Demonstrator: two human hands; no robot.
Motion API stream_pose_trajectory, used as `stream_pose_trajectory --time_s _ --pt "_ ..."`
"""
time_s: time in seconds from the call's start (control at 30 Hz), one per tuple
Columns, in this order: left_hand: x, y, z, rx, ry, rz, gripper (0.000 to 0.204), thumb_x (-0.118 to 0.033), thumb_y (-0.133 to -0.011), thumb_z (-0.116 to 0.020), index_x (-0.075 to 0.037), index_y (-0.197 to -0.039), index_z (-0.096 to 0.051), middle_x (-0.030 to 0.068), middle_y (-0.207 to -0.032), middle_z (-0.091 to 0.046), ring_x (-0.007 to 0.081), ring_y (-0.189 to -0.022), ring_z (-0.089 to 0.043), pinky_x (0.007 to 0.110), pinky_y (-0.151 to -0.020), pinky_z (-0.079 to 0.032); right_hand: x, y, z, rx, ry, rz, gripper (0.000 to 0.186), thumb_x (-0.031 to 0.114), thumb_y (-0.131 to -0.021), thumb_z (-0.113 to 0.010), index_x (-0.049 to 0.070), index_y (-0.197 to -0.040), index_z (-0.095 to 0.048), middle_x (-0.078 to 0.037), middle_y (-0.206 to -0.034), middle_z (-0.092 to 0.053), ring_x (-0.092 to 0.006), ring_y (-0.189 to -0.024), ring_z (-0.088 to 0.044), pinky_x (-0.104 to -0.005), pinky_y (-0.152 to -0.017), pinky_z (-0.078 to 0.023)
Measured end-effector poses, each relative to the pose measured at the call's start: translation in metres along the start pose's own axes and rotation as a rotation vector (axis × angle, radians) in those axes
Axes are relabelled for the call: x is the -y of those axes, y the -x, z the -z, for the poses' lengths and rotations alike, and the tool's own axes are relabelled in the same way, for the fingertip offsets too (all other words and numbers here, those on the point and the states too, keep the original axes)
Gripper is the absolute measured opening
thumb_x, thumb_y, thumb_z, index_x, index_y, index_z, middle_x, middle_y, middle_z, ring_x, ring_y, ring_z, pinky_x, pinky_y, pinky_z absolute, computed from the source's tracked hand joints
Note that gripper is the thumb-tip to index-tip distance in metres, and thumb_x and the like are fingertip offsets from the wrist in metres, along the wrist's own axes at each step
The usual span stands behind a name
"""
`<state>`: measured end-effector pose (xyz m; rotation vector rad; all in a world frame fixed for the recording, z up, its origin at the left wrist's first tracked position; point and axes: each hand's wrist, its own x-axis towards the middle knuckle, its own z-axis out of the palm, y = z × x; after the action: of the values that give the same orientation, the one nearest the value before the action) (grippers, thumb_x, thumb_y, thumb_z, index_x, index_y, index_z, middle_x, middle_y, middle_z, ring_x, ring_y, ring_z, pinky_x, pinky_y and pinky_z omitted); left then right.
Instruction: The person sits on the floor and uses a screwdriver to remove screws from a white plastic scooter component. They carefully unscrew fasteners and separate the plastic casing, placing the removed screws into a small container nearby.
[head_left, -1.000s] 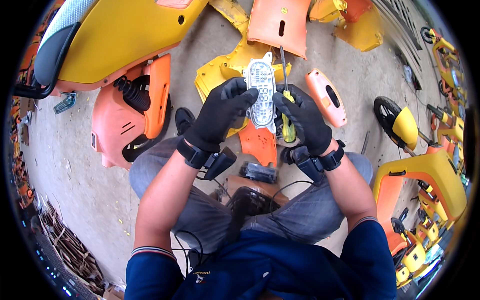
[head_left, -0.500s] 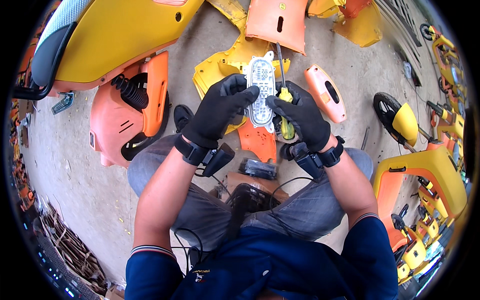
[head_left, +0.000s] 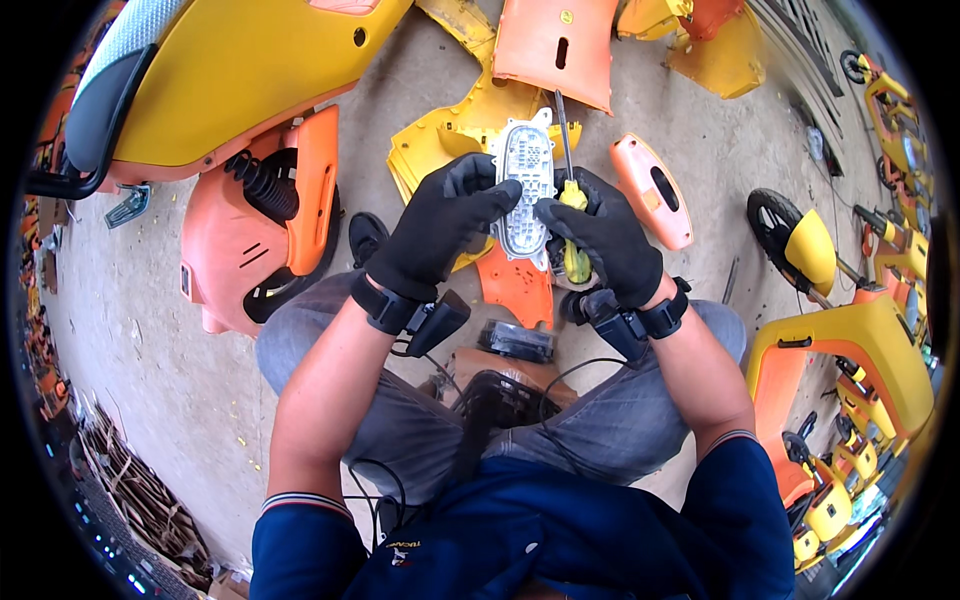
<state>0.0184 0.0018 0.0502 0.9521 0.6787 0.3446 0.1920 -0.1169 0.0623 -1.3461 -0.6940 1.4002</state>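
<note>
"What do the hands have?"

"The gloved left hand [head_left: 440,220] pinches a pale, oblong housing [head_left: 525,185] by its left edge, thumb across the front. The right hand [head_left: 610,240] grasps a screwdriver [head_left: 577,262], blade pointing away from the body. Its thumb overlaps the housing's right edge — touching or just in front, I can't tell."

"So where's the housing?"

"Held up off the floor, ahead of the knees, with a yellow panel [head_left: 430,150] behind it."

"And what's hidden?"

"Most of the left fingers, behind the housing. The right hand covers part of the screwdriver's handle, and the housing's fine inner grid (it's pale on pale) is hard to read."

"The floor, then?"

"Grey concrete [head_left: 190,400], lightly littered. An oval orange cover [head_left: 652,192] lies right of the hands; the slotted orange panel [head_left: 550,60] beyond is cut off at the top, like the big yellow bodywork [head_left: 250,80] on the left. Yellow scooters [head_left: 900,180] crowd the right — those farthest out blur together."
</note>
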Motion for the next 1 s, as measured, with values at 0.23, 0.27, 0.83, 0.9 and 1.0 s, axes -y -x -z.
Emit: stream_pose_trajectory --time_s 0.23,0.27,0.83,0.9,1.0 --pt "0.0005 0.0008 -0.0012 0.017 -0.15 -0.053 0.026 -0.01 -0.091 -0.068 0.0 -0.114 -0.061 0.0019 -0.098 -0.066 0.0059 -0.084 -0.059 0.022 -0.075 -0.048 0.0033 -0.001 0.0039 -0.068 -0.032 -0.007 0.031 0.019 -0.095 -0.068 0.0 -0.119 -0.06 -0.002 -0.091 -0.065 -0.0064 -0.075 -0.06 -0.0227 -0.066 -0.051" --pt "-0.001 0.0017 -0.001 0.038 -0.116 -0.037 0.028 -0.01 -0.092 -0.067 0.001 -0.117 -0.06 0.0029 -0.1 -0.067 0.0068 -0.087 -0.061 0.022 -0.077 -0.049 0.0034 -0.0008 0.0039 -0.069 -0.034 -0.008 0.031 0.019 -0.094 -0.068 0.0 -0.118 -0.061 -0.002 -0.09 -0.065 -0.0063 -0.075 -0.06 -0.0227 -0.066 -0.051" --pt "-0.0032 0.0037 -0.005 0.09 -0.103 0.017 0.03 -0.005 -0.09 -0.065 0.001 -0.119 -0.06 0.0041 -0.106 -0.066 0.0081 -0.094 -0.062 0.024 -0.083 -0.05 0.001 -0.0004 0.0025 -0.064 -0.028 -0.001 0.026 0.017 -0.093 -0.07 0.0 -0.111 -0.062 -0.002 -0.086 -0.064 -0.0068 -0.072 -0.059 -0.0222 -0.064 -0.051" --pt "-0.0045 0.0047 -0.0059 0.09 -0.105 0.009 0.03 -0.004 -0.09 -0.064 0.001 -0.119 -0.06 0.0042 -0.106 -0.067 0.0083 -0.094 -0.062 0.024 -0.084 -0.05 -0.0002 -0.0005 0.0028 -0.066 -0.011 0.016 0.026 0.017 -0.093 -0.07 0.0 -0.111 -0.062 -0.002 -0.086 -0.064 -0.0067 -0.072 -0.059 -0.0223 -0.064 -0.05" --pt "-0.0027 0.004 -0.0052 0.093 -0.098 -0.002 0.03 -0.003 -0.09 -0.064 0.001 -0.119 -0.06 0.0044 -0.106 -0.067 0.0086 -0.095 -0.062 0.025 -0.084 -0.05 -0.0007 -0.0002 0.0028 -0.06 -0.013 0.018 0.026 0.016 -0.092 -0.071 0.0 -0.111 -0.062 -0.002 -0.086 -0.064 -0.0067 -0.072 -0.059 -0.0224 -0.064 -0.05"
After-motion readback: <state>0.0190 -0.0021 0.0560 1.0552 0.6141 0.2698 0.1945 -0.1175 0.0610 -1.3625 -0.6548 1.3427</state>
